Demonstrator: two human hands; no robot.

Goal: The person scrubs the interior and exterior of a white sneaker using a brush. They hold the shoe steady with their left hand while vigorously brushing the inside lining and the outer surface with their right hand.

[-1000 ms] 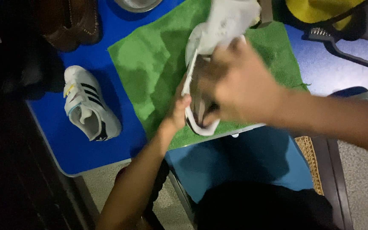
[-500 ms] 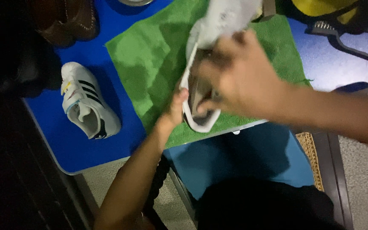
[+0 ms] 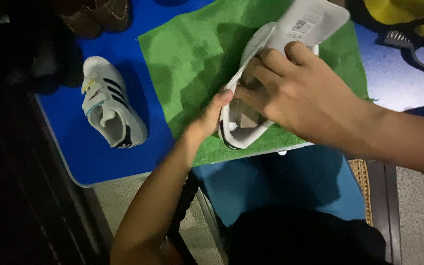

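On a green cloth [image 3: 192, 64] over the blue worktop [image 3: 94, 157], the left hand [image 3: 211, 118] grips a white shoe [image 3: 244, 135] by its near side while the right hand [image 3: 295, 93] reaches fingers inside it, its tongue pulled up; its mate [image 3: 111, 105] lies untouched at left.

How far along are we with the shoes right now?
In hand: the left hand steadies the white shoe on the green cloth, while the right hand has its fingers inside it under the lifted tongue. The second white shoe lies untouched on the blue table. Nothing looks finished.
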